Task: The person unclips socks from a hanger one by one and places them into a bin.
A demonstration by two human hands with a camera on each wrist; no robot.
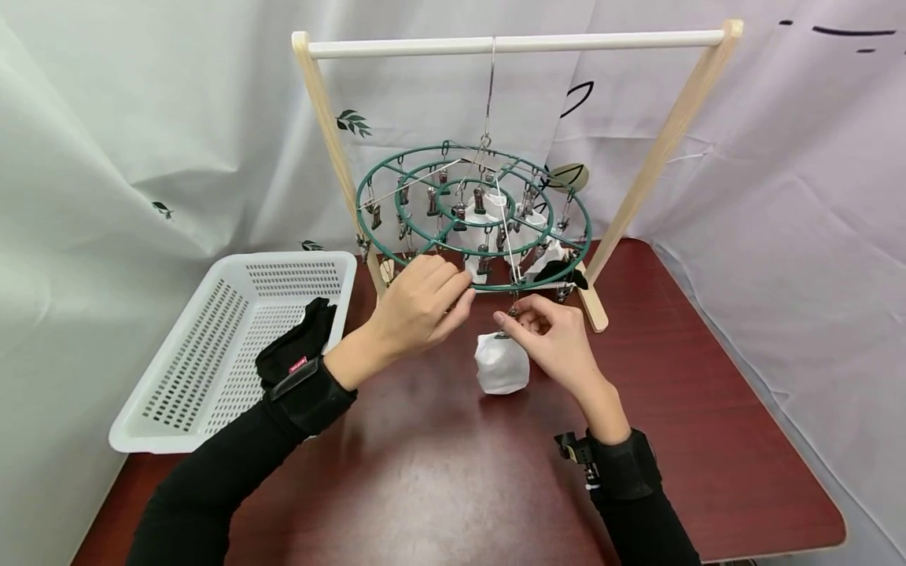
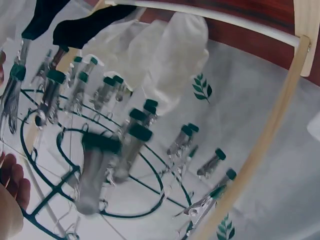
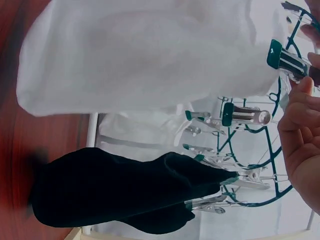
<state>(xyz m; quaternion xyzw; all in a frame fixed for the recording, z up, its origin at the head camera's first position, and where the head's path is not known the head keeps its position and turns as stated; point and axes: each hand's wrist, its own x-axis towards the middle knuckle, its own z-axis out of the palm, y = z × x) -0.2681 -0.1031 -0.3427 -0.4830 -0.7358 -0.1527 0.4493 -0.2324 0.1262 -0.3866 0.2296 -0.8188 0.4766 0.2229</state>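
Observation:
In the head view, my right hand pinches a metal clip with green tips at the near rim of a round green drying hanger. A white sock hangs from this clip, and its cloth fills the upper right wrist view. My left hand is at the hanger's near left rim with fingers loosely bent; nothing shows held in it. Beyond, a black sock and more white cloth hang from other clips. Many clips carry nothing.
A wooden stand with a white crossbar bears the hanger by a hook. On the left stands a white perforated basket with black cloth inside. The reddish-brown table lies below, with a pale curtain behind.

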